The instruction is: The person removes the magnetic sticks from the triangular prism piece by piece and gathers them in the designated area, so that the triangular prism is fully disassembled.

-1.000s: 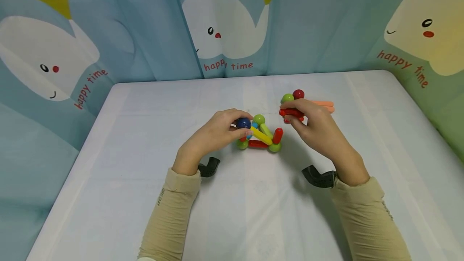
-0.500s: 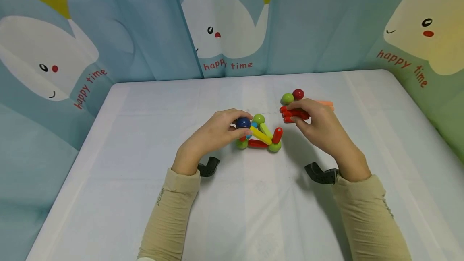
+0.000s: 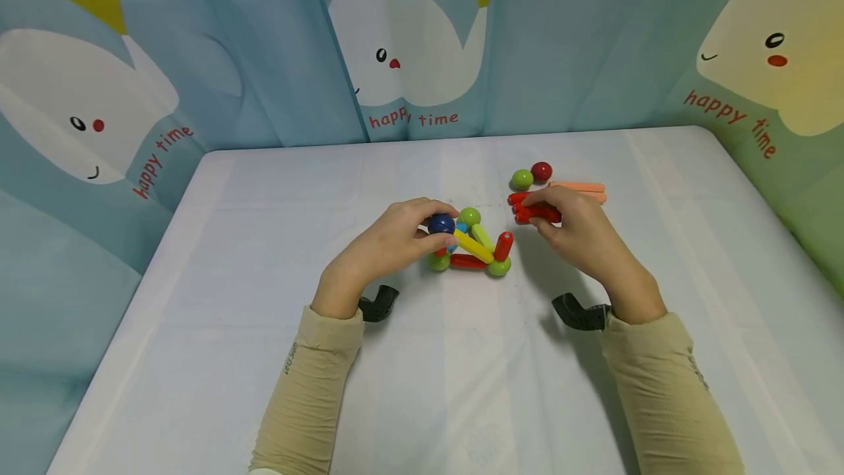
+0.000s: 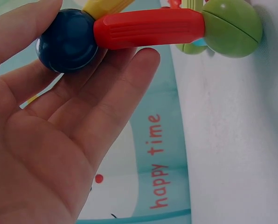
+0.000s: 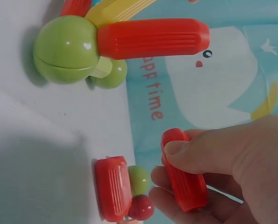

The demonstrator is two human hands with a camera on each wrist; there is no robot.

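Note:
My left hand [image 3: 395, 237] grips a dark blue ball [image 4: 66, 41] between thumb and fingers. The ball tops a construction of joined rods and balls: a red rod [image 4: 150, 29] runs from it to a green ball [image 4: 233, 27], and a yellow rod [image 3: 473, 246] slopes down to another green ball [image 3: 499, 267]. From that ball a second red rod [image 5: 154, 37] sticks up with its far end free. My right hand [image 3: 580, 226] pinches a loose red rod [image 5: 184, 172] above the table, beside another red rod [image 5: 113, 189] lying there.
Behind the right hand lie a loose green ball [image 3: 522, 180] and a dark red ball [image 3: 542, 171]. Peach-orange rods [image 3: 580, 187] lie to their right. A printed curtain [image 3: 264, 57] hangs behind the white table [image 3: 217, 299]. Black curved pieces [image 3: 579, 314] stick out at both wrists.
My right hand has shifted slightly right with the red rod, then dipped a little, uncovering other red rods. My left hand and the construction stay in place.

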